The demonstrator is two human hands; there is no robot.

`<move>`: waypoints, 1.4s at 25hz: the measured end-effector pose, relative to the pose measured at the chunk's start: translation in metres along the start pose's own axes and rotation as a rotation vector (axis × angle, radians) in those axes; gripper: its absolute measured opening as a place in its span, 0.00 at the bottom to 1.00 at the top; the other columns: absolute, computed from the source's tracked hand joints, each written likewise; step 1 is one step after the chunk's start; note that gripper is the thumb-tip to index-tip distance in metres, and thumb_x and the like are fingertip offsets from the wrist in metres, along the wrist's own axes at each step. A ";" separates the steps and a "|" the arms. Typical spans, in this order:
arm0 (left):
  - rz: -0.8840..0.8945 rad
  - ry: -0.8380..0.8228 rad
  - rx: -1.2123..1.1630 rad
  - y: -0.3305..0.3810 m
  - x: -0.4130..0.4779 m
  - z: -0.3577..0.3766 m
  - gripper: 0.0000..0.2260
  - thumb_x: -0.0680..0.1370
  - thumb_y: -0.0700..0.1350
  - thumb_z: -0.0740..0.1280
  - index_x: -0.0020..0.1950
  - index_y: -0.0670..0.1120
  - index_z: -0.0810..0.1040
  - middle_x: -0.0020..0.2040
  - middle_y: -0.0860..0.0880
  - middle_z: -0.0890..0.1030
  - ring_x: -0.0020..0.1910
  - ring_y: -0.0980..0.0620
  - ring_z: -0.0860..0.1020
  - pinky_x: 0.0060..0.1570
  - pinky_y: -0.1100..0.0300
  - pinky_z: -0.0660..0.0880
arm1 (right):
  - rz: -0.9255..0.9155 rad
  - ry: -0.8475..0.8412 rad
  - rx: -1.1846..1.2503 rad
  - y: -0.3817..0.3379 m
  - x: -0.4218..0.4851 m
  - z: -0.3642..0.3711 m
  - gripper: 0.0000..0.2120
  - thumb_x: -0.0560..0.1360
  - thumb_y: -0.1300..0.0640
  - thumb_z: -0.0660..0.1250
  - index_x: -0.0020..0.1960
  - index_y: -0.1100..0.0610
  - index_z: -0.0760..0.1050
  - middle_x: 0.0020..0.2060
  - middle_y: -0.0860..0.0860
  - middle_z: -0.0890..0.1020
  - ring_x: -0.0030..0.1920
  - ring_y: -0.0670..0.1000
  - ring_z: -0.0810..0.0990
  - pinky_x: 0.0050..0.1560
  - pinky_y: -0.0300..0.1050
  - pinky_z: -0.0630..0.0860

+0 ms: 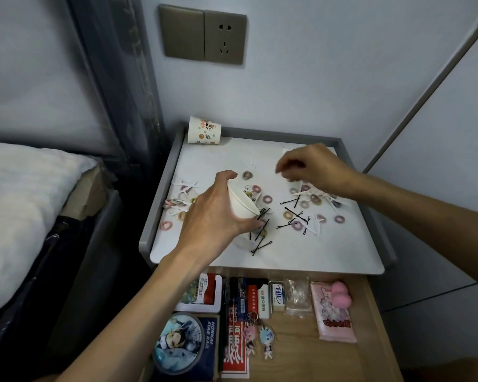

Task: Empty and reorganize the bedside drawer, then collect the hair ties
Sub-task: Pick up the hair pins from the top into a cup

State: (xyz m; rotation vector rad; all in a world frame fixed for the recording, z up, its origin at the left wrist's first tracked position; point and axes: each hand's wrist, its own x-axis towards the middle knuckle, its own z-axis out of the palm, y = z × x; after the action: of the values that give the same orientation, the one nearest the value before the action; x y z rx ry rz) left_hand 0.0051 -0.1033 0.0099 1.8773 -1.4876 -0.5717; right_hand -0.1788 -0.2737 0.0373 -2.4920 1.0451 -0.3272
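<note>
- The hair ties [287, 215] are light, soft loops scattered on the nightstand top [260, 260] among bobby pins [261, 245]; I'd pinch each by its band.
- The left hand [213, 213] grips a tilted white paper cup [242, 204] with a few ties inside.
- The right hand [315, 168] hovers with its fingers curled; the blur hides any catch.
</note>
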 end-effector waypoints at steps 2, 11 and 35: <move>0.008 -0.005 -0.012 0.001 -0.001 -0.001 0.39 0.66 0.57 0.79 0.71 0.55 0.62 0.56 0.54 0.76 0.51 0.55 0.67 0.48 0.57 0.67 | 0.054 -0.115 -0.205 0.037 -0.002 0.005 0.07 0.73 0.63 0.73 0.49 0.54 0.84 0.44 0.51 0.86 0.42 0.48 0.83 0.48 0.46 0.79; 0.008 -0.013 -0.021 0.001 0.000 -0.002 0.39 0.66 0.56 0.79 0.70 0.55 0.62 0.52 0.57 0.72 0.51 0.54 0.68 0.48 0.57 0.67 | 0.043 -0.191 -0.325 0.061 -0.008 0.036 0.05 0.71 0.57 0.75 0.46 0.52 0.83 0.45 0.47 0.80 0.45 0.47 0.78 0.46 0.48 0.77; -0.003 -0.006 -0.011 0.002 0.003 0.000 0.39 0.65 0.56 0.79 0.70 0.56 0.62 0.51 0.57 0.72 0.50 0.54 0.67 0.47 0.58 0.65 | -0.050 -0.237 -0.340 0.064 -0.004 0.039 0.02 0.75 0.61 0.71 0.44 0.55 0.80 0.41 0.48 0.80 0.44 0.48 0.77 0.44 0.43 0.74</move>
State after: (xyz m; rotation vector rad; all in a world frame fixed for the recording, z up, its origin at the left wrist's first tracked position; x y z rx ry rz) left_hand 0.0043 -0.1064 0.0119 1.8711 -1.4826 -0.5869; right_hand -0.2068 -0.3003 -0.0267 -2.7717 1.0096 0.1435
